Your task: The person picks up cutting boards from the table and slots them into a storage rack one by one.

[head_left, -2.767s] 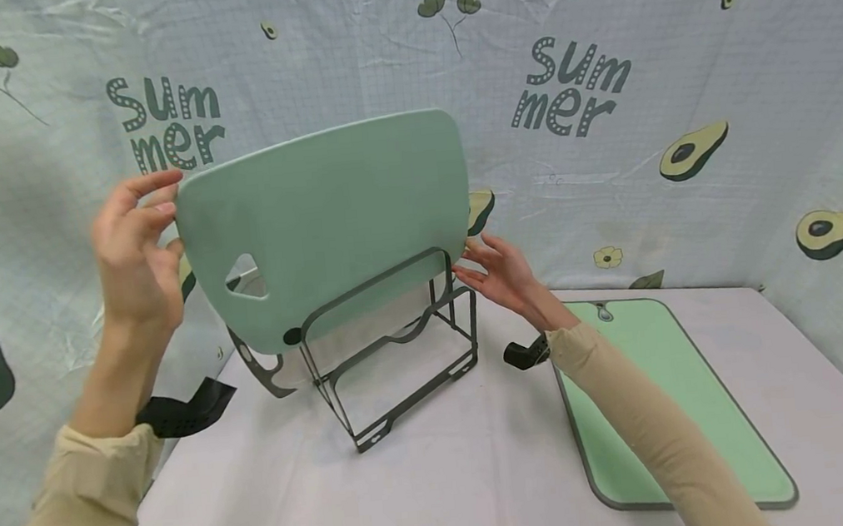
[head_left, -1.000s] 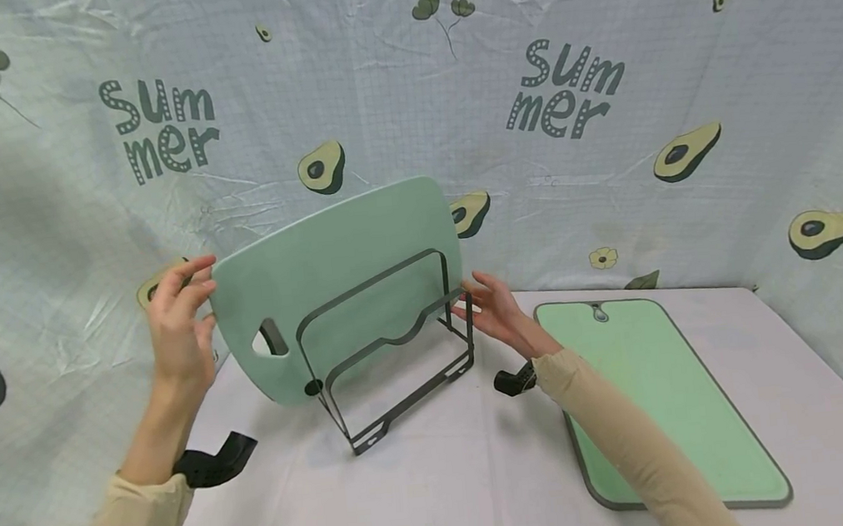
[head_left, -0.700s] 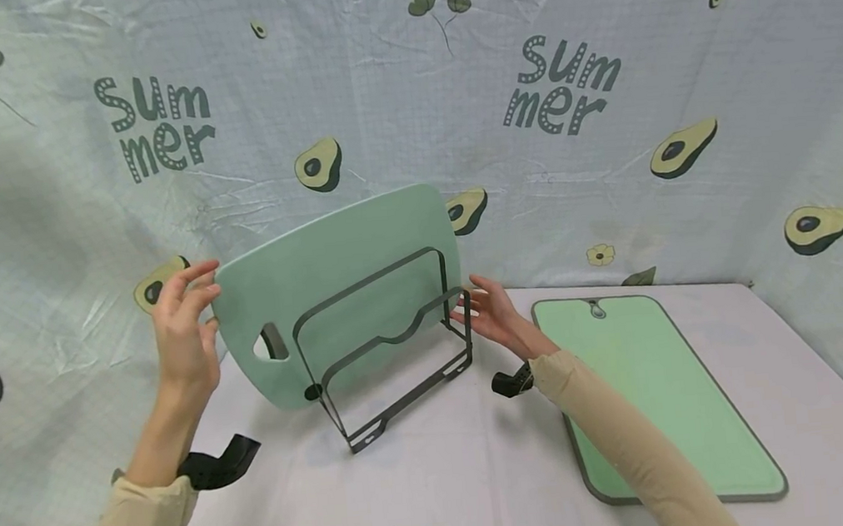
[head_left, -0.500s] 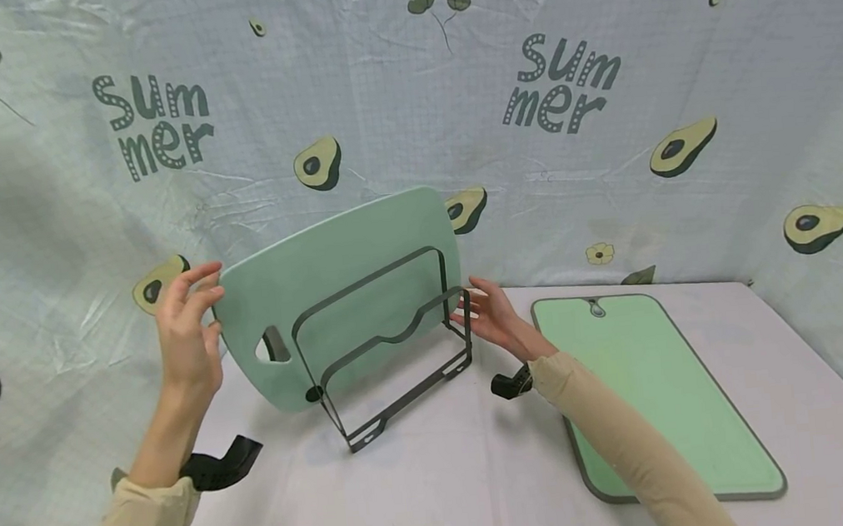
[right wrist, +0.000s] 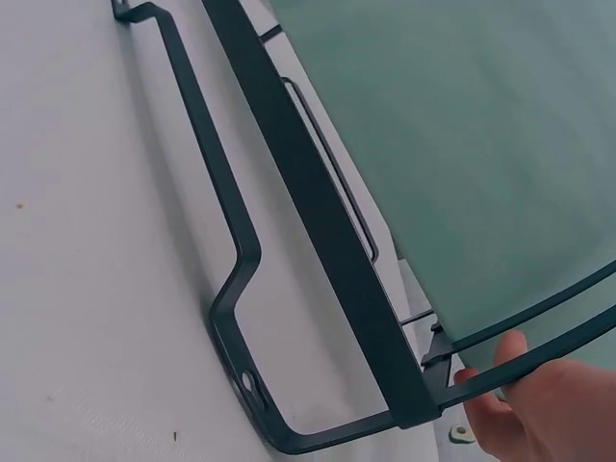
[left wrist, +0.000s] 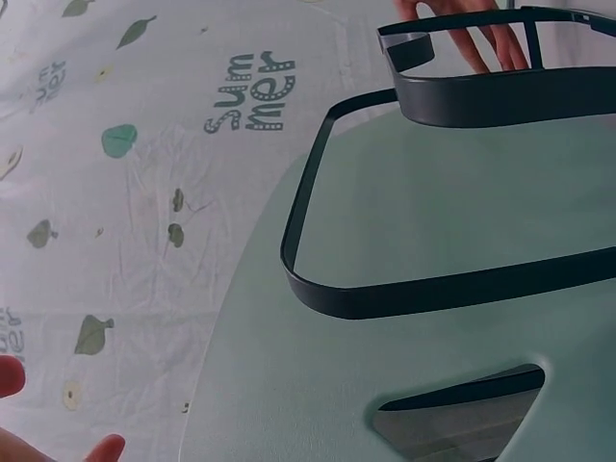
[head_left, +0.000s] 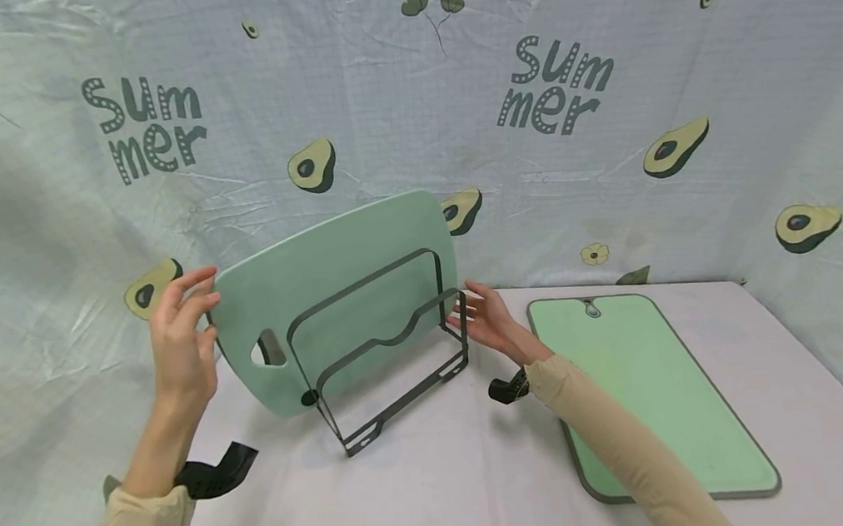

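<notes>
In the head view, a pale green cutting board (head_left: pixel 331 262) leans on its long side in a dark metal rack (head_left: pixel 404 402), behind its two front loops. The board's left end, with the handle hole (head_left: pixel 267 347), juts past the rack. A dark bar shows through that hole. My left hand (head_left: pixel 181 338) holds the board's upper left corner with its fingertips. At the lower right edge, my right hand (head_left: pixel 490 315) holds the board, its fingers partly behind the rack's upright. In the right wrist view these fingers (right wrist: pixel 510 351) overlap the rack's bars.
A second green cutting board (head_left: pixel 652 401) with a grey rim lies flat on the pale table (head_left: pixel 443 503) at the right, partly under my right sleeve (head_left: pixel 626 446). A patterned cloth (head_left: pixel 375 75) hangs close behind the rack.
The cutting board has come down into the rack, its tilt lessening, and my left hand has lowered with it. My right hand has dropped slightly. Over the last half second almost nothing moves.
</notes>
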`<move>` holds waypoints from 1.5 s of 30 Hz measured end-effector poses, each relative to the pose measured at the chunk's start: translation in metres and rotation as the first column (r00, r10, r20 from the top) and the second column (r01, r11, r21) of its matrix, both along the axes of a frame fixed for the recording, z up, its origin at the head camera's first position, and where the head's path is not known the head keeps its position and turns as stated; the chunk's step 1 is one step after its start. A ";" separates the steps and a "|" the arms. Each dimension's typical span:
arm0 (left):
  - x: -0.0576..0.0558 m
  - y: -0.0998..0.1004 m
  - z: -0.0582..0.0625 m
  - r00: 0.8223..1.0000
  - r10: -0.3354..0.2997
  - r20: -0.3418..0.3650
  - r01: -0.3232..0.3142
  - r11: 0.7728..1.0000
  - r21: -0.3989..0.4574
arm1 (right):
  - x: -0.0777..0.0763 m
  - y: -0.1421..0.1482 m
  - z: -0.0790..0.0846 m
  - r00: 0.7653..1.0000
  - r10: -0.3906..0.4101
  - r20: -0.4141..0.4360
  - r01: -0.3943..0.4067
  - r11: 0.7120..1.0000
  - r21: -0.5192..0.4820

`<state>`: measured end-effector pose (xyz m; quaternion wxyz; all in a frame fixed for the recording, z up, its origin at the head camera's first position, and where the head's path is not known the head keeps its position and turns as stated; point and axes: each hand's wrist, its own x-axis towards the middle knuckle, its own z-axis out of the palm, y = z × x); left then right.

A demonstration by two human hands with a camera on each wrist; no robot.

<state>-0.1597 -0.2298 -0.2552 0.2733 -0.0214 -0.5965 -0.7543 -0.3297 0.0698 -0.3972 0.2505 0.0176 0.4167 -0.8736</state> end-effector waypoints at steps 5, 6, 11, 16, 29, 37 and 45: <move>0.000 0.000 -0.002 1.000 0.010 -0.005 -0.010 1.000 -0.001 | 0.002 0.002 -0.002 1.000 0.011 0.006 -0.011 1.000 0.011; 0.000 0.000 -0.002 1.000 0.014 -0.005 -0.014 1.000 0.004 | 0.002 0.003 -0.002 1.000 0.014 0.005 -0.014 1.000 0.012; 0.002 0.002 -0.005 0.999 0.039 -0.013 -0.039 0.999 0.030 | 0.008 0.008 0.000 0.999 0.045 -0.015 -0.045 0.999 0.019; 0.007 0.003 -0.007 0.997 0.052 -0.049 -0.048 0.996 0.075 | 0.016 0.014 0.004 0.996 0.084 -0.033 -0.083 0.996 0.028; 0.021 -0.001 -0.018 0.999 -0.017 -0.046 0.027 0.976 0.216 | 0.043 0.037 0.015 0.984 0.162 -0.072 -0.154 0.983 0.102; 0.030 0.002 -0.031 0.962 -0.258 -0.094 0.271 0.947 0.175 | 0.062 0.063 0.021 0.975 0.213 -0.057 -0.208 0.975 0.080; 0.037 0.031 -0.033 0.867 -0.495 -0.059 0.498 0.866 0.051 | 0.081 0.099 0.026 0.962 0.266 -0.062 -0.256 0.957 0.134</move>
